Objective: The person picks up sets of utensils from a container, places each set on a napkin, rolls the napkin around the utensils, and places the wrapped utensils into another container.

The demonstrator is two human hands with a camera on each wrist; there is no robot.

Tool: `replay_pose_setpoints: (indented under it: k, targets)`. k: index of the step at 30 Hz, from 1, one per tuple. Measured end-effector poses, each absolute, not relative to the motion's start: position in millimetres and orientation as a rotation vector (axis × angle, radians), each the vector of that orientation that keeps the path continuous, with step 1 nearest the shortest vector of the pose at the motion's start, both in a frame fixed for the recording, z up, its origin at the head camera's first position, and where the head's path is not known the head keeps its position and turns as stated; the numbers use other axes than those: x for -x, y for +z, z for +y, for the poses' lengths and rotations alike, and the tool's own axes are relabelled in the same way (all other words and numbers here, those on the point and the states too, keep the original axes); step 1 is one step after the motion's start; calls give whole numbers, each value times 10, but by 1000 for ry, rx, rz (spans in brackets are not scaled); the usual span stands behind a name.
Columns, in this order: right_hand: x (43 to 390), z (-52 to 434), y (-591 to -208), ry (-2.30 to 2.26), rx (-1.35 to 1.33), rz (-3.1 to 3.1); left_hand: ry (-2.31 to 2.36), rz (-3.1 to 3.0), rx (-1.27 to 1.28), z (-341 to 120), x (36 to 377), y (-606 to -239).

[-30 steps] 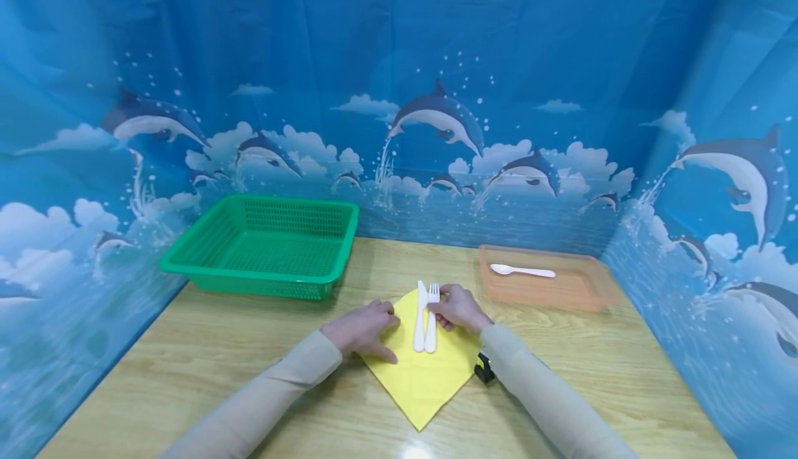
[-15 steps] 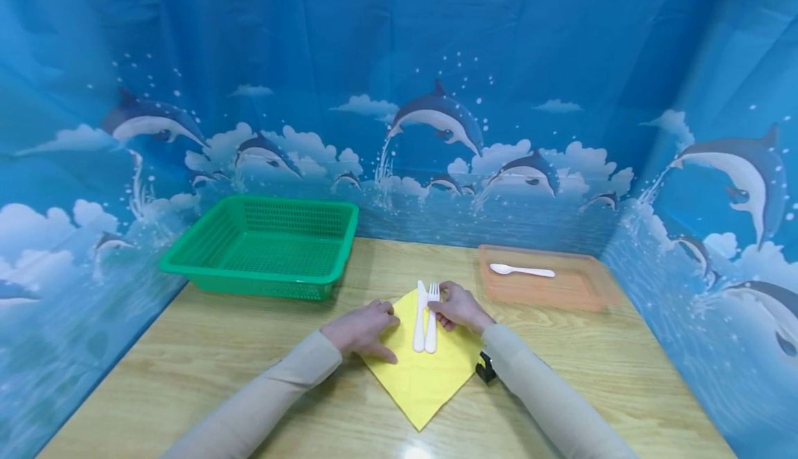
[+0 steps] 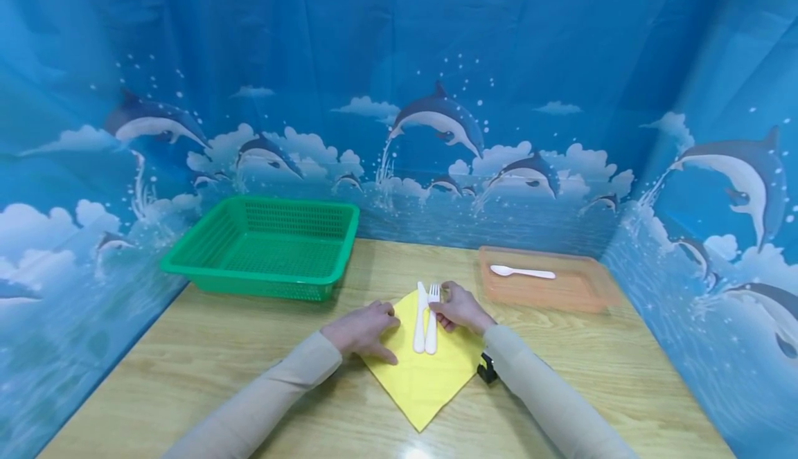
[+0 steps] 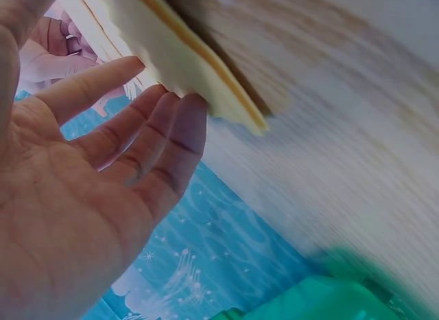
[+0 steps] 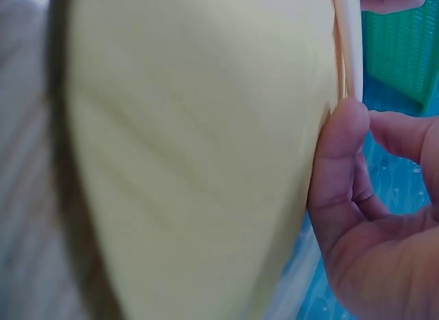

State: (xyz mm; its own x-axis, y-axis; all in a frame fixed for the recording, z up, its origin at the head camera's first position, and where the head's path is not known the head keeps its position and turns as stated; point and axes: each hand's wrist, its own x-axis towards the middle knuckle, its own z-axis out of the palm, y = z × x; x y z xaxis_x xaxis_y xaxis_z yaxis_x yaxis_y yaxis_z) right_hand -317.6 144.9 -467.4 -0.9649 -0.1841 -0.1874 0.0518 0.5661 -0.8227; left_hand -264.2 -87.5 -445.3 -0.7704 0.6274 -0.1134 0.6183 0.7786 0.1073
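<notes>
The napkin is judged thin, soft and light; it is best lifted at a corner. The left hand is pressed flat on it, fingers straight. The fork is touched by the right hand, fingers curled.

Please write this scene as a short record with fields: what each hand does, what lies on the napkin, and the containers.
left hand: straight fingers press on the left part of the yellow square paper napkin
right hand: fingers touch the white plastic fork
on napkin: fork and white plastic knife, side by side
left container: green perforated plastic basket, nothing seen inside
right container: shallow orange plastic tray holding a white plastic spoon
surface: light wooden table
</notes>
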Motion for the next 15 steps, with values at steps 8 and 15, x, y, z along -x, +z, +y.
replay_pose_setpoints:
  k: [8,15]
  targets:
    - [3190,1506,-4672,-1374,109,2558,115,2824,-994,-870,2644,-4429]
    - [3209,1584,-4664,-1449,162,2586,137,2866,-1087,-805,2680,-4403]
